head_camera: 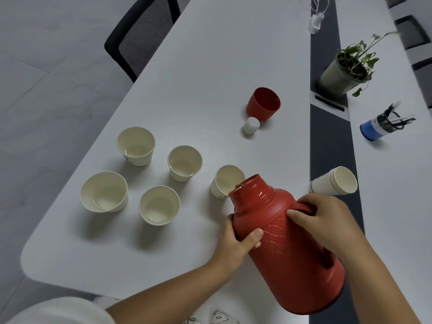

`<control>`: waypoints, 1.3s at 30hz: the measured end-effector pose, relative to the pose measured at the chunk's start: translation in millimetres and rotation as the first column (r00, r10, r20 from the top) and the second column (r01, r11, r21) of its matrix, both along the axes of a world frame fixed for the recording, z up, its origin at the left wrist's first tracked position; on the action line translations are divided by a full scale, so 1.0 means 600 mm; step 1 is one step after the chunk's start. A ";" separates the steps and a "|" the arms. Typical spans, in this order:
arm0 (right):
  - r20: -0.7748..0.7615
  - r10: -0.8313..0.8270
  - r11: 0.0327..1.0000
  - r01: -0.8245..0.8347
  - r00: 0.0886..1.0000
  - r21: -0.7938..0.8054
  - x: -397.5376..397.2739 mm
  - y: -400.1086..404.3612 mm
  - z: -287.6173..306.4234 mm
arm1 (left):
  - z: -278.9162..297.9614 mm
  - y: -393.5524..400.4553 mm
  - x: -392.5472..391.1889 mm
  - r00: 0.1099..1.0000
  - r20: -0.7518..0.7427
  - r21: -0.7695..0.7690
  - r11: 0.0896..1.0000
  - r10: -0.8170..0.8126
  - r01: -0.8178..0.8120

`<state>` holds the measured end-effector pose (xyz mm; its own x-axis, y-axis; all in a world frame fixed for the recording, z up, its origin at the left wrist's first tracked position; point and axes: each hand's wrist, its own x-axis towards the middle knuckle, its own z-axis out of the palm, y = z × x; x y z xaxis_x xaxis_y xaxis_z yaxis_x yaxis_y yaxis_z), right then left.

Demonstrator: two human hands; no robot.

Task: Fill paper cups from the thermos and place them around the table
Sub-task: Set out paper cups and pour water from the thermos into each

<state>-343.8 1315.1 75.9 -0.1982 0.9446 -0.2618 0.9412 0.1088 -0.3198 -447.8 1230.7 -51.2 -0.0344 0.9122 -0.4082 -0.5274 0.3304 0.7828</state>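
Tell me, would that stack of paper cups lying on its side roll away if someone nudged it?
Probably. The stack of paper cups lies on its side on the table, so a nudge could roll it, likely in a curve since it tapers. It looks light and thin-walled, so it would probably crush under a hard squeeze.

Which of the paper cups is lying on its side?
The stack of paper cups at the dark strip beyond the right hand lies sideways, its mouth facing right. The five other cups stand upright.
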 end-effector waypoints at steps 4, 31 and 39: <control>0.003 0.004 1.000 -0.004 1.000 0.010 0.000 0.001 0.000 | 0.002 -0.001 0.000 1.000 0.019 -0.009 1.000 0.005 -0.005; 0.014 0.020 1.000 -0.020 1.000 -0.019 -0.002 0.004 0.005 | 0.004 -0.001 -0.001 0.999 0.046 -0.032 0.999 -0.006 0.007; 0.005 0.018 0.999 -0.018 1.000 -0.027 0.003 0.002 0.002 | 0.003 0.000 -0.001 1.000 0.025 -0.041 0.999 -0.009 0.011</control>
<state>-341.9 1316.6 77.0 -0.2134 0.9334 -0.2883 0.9408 0.1168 -0.3181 -448.3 1230.9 -49.4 -0.0145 0.8947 -0.4464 -0.5433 0.3677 0.7547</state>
